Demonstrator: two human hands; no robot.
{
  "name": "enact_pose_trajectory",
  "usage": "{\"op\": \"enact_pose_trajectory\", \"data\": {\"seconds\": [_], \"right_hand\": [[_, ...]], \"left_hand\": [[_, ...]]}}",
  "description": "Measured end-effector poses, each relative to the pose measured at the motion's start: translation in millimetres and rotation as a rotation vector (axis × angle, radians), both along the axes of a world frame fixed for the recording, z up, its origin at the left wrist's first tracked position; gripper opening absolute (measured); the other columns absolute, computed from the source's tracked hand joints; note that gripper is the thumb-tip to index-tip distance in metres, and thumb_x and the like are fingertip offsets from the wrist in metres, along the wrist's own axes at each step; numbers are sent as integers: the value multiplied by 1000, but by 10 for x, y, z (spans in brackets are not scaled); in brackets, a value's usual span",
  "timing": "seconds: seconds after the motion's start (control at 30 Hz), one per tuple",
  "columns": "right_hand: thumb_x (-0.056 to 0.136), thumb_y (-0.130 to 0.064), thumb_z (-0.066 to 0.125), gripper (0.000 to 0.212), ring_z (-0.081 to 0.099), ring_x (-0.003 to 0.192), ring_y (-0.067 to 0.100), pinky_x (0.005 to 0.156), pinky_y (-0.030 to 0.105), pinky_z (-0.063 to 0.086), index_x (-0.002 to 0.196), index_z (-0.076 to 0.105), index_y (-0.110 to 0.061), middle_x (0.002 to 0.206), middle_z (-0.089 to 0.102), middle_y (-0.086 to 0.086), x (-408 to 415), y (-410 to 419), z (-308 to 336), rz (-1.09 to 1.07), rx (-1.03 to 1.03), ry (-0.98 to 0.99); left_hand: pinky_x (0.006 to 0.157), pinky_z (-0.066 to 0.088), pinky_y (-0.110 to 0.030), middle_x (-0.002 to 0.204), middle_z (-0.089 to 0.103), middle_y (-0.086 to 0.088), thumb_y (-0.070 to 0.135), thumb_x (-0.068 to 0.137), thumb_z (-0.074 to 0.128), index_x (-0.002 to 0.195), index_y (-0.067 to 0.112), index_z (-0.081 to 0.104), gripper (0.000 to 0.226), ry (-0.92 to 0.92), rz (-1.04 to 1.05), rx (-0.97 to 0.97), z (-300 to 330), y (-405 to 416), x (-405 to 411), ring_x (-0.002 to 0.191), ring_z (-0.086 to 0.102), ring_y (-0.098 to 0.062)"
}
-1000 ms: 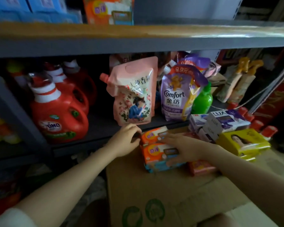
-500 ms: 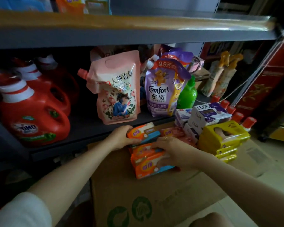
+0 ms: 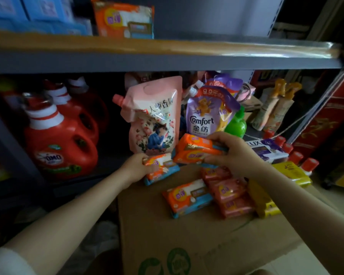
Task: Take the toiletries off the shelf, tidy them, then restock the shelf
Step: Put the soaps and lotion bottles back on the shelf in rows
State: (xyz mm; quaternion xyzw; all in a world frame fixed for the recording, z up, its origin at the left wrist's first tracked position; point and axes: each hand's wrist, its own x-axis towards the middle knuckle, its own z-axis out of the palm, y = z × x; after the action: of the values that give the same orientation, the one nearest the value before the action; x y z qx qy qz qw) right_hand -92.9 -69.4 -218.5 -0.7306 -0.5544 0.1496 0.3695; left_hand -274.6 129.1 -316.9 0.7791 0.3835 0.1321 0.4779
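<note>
An orange soap pack (image 3: 197, 150) is being gripped by the right hand (image 3: 234, 153) above the cardboard box (image 3: 187, 235), long axis lying left-right. Another soap pack (image 3: 160, 168) is being held by the left hand (image 3: 135, 167) at the box's far edge.

red detergent jugs (image 3: 60, 149): 3 | refill pouches (image 3: 155, 116): 3 | green bottle (image 3: 235, 126): 1

Cardboard box (image 3: 187, 235) carrying soap packs (image 3: 189, 197); shelf (image 3: 111, 165) detergents (image 3: 60, 147)

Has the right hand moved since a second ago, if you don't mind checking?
Yes. The right hand has risen off the cardboard box, lifting orange soap packs up against the Comfort pouch.
</note>
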Motion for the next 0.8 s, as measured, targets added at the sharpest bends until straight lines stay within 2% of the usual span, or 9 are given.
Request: {"op": "enact_pose_trajectory", "data": {"seconds": [0.07, 0.13, 0.2, 0.33, 0.47, 0.57, 0.63, 0.73, 0.8], "right_hand": [[70, -14, 80, 45, 58, 82, -3, 70, 7, 46, 106, 55, -24, 95, 61, -9, -30, 120, 109, -28, 64, -25], [69, -17, 80, 46, 57, 82, -4, 71, 7, 46, 108, 55, -23, 94, 58, -15, -73, 260, 244, -33, 118, -67], [70, -21, 79, 46, 56, 81, -11, 71, 5, 46, 107, 53, -28, 92, 55, -23, -131, 410, 439, -18, 167, -128], [70, -23, 79, 44, 57, 77, -12, 68, 3, 44, 106, 55, -30, 89, 58, -22, -244, 739, 923, -9, 352, -195], [69, -25, 80, 45, 57, 81, 0, 73, 17, 47, 109, 61, -18, 91, 62, -8, -342, 1050, 1373, -39, 539, -196], [66, -32, 79, 48, 59, 82, 7, 75, 28, 51, 107, 61, -15, 90, 63, -5, -400, 1275, 1722, -47, 617, -183], [64, -39, 77, 52, 59, 82, 11, 72, 27, 49, 107, 61, -15, 89, 62, -4, -442, 1454, 1934, -37, 637, -206], [71, -38, 77, 49, 57, 84, 12, 71, 22, 40, 111, 63, -14, 95, 64, 0, -474, 1746, 2147, -49, 535, -446], [76, -36, 74, 47, 59, 93, 19, 73, 23, 38, 116, 61, -14, 107, 66, 6, -474, 1929, 2213, -31, 409, -609]], "left_hand": [[68, 44, -26, 94, 63, -5, 19, 78, 74, 90, 19, 56, 22, -78, 87, 108, 190, 66, -97, 78, 56, -13], [75, 44, -27, 91, 60, 1, 15, 77, 74, 96, 23, 54, 29, -190, 101, 240, 461, 112, -199, 83, 56, -14], [77, 47, -28, 91, 60, 8, 11, 77, 72, 99, 29, 53, 34, -354, 54, 272, 809, 127, -320, 83, 58, -11], [66, 49, -14, 97, 61, 10, 15, 74, 71, 99, 37, 55, 37, -672, -11, 358, 1548, 109, -584, 82, 60, 5], [77, 49, -19, 98, 64, 17, 29, 71, 70, 103, 45, 58, 38, -811, -5, 494, 2090, 169, -796, 91, 60, 1], [75, 49, -20, 100, 63, 14, 39, 71, 67, 104, 52, 56, 38, -859, 5, 568, 2315, 243, -895, 92, 60, -3], [75, 48, -21, 102, 63, 11, 40, 72, 66, 105, 53, 55, 38, -890, 28, 608, 2412, 298, -937, 94, 60, -4], [72, 50, -20, 102, 63, 12, 39, 71, 67, 105, 51, 57, 37, -939, 33, 573, 2491, 352, -988, 93, 61, -5], [70, 50, -20, 99, 64, 12, 37, 70, 69, 103, 49, 60, 36, -964, 25, 499, 2492, 383, -1005, 90, 62, -6]]}}
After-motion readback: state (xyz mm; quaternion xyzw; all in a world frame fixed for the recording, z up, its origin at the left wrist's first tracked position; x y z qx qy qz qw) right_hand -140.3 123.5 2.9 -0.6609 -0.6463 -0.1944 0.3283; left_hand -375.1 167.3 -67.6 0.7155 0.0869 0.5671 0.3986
